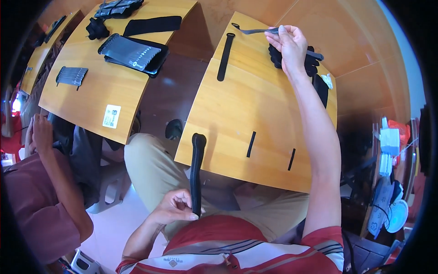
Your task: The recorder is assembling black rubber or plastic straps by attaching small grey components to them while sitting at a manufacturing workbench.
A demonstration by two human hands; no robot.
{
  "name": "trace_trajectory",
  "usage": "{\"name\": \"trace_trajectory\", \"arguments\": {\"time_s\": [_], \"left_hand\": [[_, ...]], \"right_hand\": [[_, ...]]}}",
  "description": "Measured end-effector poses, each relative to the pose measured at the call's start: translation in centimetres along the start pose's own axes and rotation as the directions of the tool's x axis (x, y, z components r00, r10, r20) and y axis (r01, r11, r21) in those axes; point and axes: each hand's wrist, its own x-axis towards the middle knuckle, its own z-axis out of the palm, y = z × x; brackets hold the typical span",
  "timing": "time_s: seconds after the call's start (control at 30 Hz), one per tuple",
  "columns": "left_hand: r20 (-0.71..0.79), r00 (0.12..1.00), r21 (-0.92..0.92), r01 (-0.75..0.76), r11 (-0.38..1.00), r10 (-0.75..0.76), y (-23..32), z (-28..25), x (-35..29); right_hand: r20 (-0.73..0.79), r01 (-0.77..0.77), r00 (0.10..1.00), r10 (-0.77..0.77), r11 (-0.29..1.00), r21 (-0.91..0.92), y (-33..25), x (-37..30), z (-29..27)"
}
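The left hand (178, 206) pinches the near end of a ribbed black band (197, 169) at the desk's (264, 105) near-left corner, surely light and pliable, best held by its ends, while the right hand (289, 45) grips a dark strap (254, 31) far off.

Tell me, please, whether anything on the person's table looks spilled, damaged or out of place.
Nothing looks spilled or plainly damaged. One mild oddity: a crumpled white scrap at the right edge of the table, pale and untidy against the dark straps. I cannot tell what it is.
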Motion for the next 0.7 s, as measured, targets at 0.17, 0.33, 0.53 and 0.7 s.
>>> {"name": "trace_trajectory", "arguments": {"time_s": [0.17, 0.33, 0.53, 0.7], "left_hand": [[0.046, 0.999, -0.012, -0.001, 1.000, 0.002, -0.1, -0.3, 0.4], [0.051, 0.999, 0.008, 0.005, 1.000, -0.005, -0.2, -0.4, 0.6], [0.102, 0.995, 0.050, -0.020, 0.999, 0.015, -0.2, -0.4, 0.9], [0.148, 0.988, 0.100, -0.055, 0.993, 0.040, -0.4, -0.4, 1.2]], "right_hand": [[-0.105, -0.004, 0.995, 0.002, 1.000, -0.018, 3.5, -0.4, 0.0], [-0.138, 0.027, 0.990, -0.026, 1.000, 0.009, 6.0, -2.2, -0.2], [-0.046, 0.035, 0.998, -0.046, 0.977, -0.212, 7.3, -5.7, 0.7], [0.070, 0.166, 0.986, -0.151, 0.849, -0.502, 7.9, -7.3, 1.3]]}}
